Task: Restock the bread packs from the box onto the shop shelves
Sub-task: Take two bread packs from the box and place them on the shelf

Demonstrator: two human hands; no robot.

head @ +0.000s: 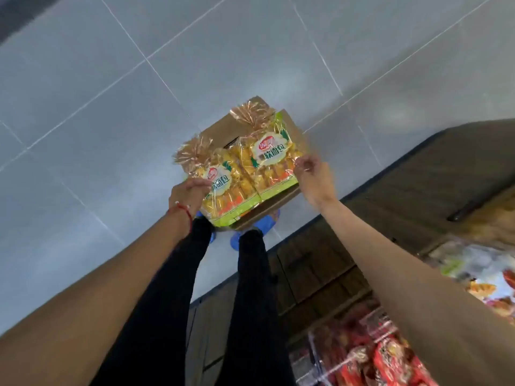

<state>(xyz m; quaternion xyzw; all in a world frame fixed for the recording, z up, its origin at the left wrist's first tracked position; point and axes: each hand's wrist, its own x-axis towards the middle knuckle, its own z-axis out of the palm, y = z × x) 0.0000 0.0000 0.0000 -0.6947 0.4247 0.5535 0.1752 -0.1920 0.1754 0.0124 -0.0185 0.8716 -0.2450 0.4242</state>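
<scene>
Two yellow-and-green bread packs with tied clear tops hang side by side over a brown cardboard box (223,129) on the floor. My left hand (187,196) grips the left bread pack (227,190) at its left edge. My right hand (313,176) pinches the right bread pack (271,165) at its right edge. The box is mostly hidden behind the packs, so I cannot see what is inside it.
Grey tiled floor (111,107) spreads to the left and far side. A dark wooden shelf unit (404,190) runs along the right, with red and mixed snack packs (390,355) on its lower right shelves. My legs and blue shoe covers (237,240) stand just before the box.
</scene>
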